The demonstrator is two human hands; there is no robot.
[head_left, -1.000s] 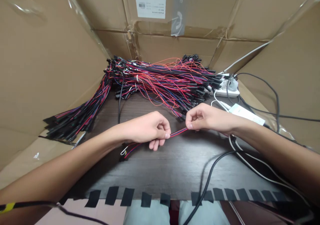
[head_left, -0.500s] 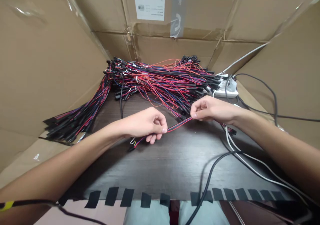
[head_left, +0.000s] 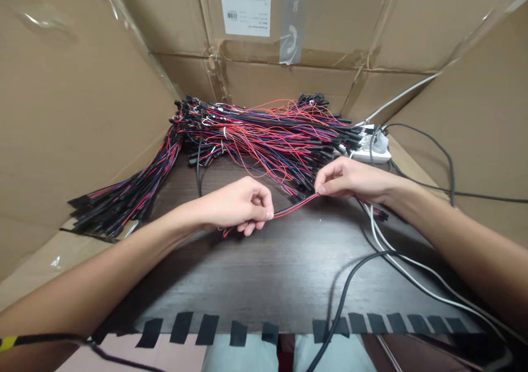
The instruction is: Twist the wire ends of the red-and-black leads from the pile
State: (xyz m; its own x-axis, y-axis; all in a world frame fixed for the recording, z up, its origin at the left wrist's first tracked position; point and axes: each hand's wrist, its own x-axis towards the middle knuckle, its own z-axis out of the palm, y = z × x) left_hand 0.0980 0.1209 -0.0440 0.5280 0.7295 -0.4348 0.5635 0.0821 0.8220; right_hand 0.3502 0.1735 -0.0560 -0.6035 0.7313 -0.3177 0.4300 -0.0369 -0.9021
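Note:
A thin wire harness [head_left: 293, 206] of red, dark and blue wires stretches between my two hands above the dark table. My left hand [head_left: 241, 204] pinches it near one end, and a short bit of wire pokes out below the wrist. Thumb and fingers of my right hand [head_left: 344, 178] are closed on the other side of the same harness. Past that hand a black connector [head_left: 381, 215] shows at the harness's far end. Behind both hands lies a large pile of similar wire harnesses [head_left: 264, 132], with another bunch [head_left: 119, 201] spreading to the left.
Cardboard walls [head_left: 284, 80] enclose the table [head_left: 264, 273] at the back and sides. A white power strip [head_left: 373, 154] stands at the back right. Black cable [head_left: 350, 278] and white cables [head_left: 412, 262] cross the right side. Black tape pieces [head_left: 238, 333] line the front edge.
At the left end of the harness, the black connector and white loop that showed beneath my left hand are now mostly out of sight. Both hands keep their grip and have barely shifted.

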